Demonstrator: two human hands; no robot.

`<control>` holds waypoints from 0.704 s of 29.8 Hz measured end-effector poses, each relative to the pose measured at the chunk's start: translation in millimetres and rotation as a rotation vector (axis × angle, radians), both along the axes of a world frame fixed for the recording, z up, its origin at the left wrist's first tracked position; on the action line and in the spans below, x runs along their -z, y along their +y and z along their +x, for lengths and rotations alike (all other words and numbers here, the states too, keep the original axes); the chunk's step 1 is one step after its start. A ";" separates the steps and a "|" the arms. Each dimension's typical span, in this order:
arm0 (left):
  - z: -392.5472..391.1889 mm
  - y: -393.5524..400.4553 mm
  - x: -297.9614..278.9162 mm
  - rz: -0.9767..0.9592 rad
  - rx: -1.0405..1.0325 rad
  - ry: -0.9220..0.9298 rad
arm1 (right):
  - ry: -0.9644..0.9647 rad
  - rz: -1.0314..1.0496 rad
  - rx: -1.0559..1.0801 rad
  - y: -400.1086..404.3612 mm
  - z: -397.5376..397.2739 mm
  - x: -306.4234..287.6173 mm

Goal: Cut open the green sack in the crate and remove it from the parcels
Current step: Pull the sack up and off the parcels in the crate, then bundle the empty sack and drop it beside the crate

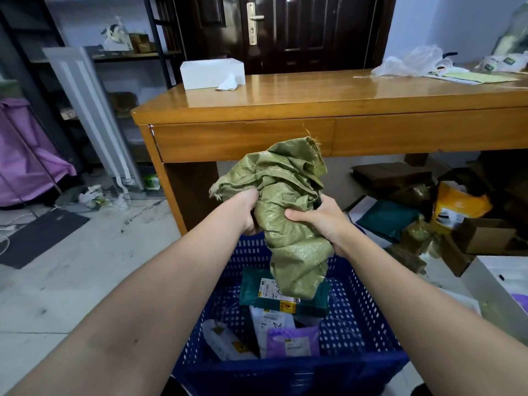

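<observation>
While gripped by both hands — left (251, 212), right (323, 218) — green sack (288, 201) bunched upright, tail down over crate (357, 310).

Crate (357, 324) on floor, nearest camera, in front of surface (285, 95). Parcels (283, 332) inside crate, stacked on bottom. Sack (285, 201) bunched above crate's far end, lower end hanging over topmost parcel. Left hand (251, 210) in grip on sack's left side, right hand (323, 221) in grip on its right. Box (213, 70) on surface's left far corner; bags (414, 62) on its right far end. Door (285, 30) behind surface. Shelving (120, 55) far left. Loose cartons (483, 235) on floor right of crate.
</observation>
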State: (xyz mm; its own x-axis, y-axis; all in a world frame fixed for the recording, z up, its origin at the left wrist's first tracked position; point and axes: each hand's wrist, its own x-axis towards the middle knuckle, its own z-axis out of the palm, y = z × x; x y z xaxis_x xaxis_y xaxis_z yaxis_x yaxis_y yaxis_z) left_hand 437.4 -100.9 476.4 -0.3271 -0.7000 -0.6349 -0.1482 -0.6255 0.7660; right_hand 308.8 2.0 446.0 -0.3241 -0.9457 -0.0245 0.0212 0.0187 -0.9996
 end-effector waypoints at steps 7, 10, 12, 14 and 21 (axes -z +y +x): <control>14.7 -14.8 10.9 -1.106 0.006 -0.718 | -0.030 0.064 0.091 -0.3 -12.2 -8.2; 13.8 -21.6 21.0 -1.274 0.486 -0.966 | 0.015 0.128 0.008 -0.3 -8.8 -7.5; 14.0 -28.7 31.5 -1.169 0.746 -0.940 | 0.009 0.134 -0.011 0.3 -6.5 -6.2; 15.5 -29.4 37.3 -1.058 0.817 -0.651 | -0.034 0.101 0.005 0.7 -7.0 -4.4; 16.2 -6.8 53.0 -0.487 0.517 0.057 | -0.117 -0.011 0.093 -3.9 3.5 8.9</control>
State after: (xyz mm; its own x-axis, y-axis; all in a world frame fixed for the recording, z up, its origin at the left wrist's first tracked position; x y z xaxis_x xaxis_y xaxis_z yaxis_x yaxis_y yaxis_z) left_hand 453.6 -107.7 423.4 -0.7170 -0.6461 -0.2618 -0.2852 -0.0708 0.9559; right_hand 312.3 -1.8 437.1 -0.4056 -0.9123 -0.0572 0.1391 0.0002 -0.9903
